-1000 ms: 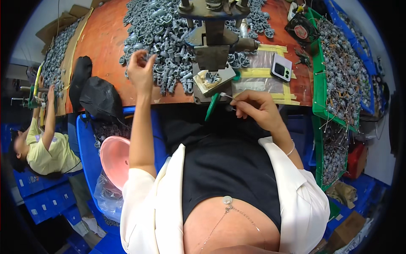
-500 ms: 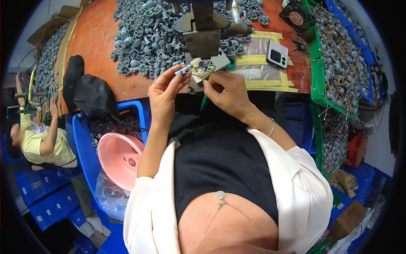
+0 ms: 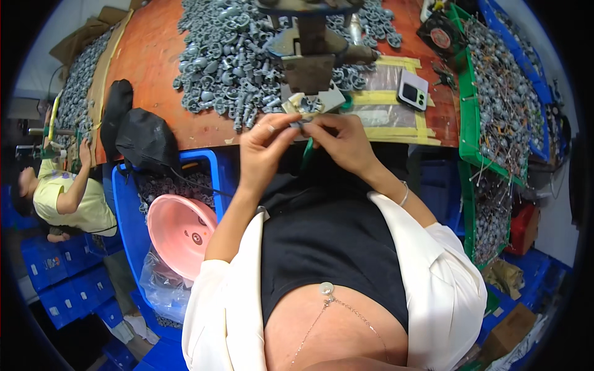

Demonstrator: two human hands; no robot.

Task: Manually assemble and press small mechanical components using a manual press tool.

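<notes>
My left hand (image 3: 266, 147) pinches a small grey plastic part (image 3: 299, 124) between thumb and fingers, just in front of the press. My right hand (image 3: 344, 143) is closed with its fingertips at the same part, which the fingers mostly hide. Right behind them, a pale fixture (image 3: 305, 104) sits on a metal block under the dark head of the bench press (image 3: 309, 73). A green handle-like piece (image 3: 307, 152) hangs below my right fingers, partly hidden.
A heap of grey plastic parts (image 3: 219, 68) covers the orange table. A phone (image 3: 413, 90) and a small fan (image 3: 437, 34) lie to the right, beside a green bin (image 3: 468, 105) of wired parts. At left are a black bag (image 3: 147, 141), a pink basin (image 3: 179, 232) and another person (image 3: 71, 201).
My hands have come together, drawing the grey part back from the fixture toward me. My right hand has turned its fingers onto it. The whole view has shifted slightly.
</notes>
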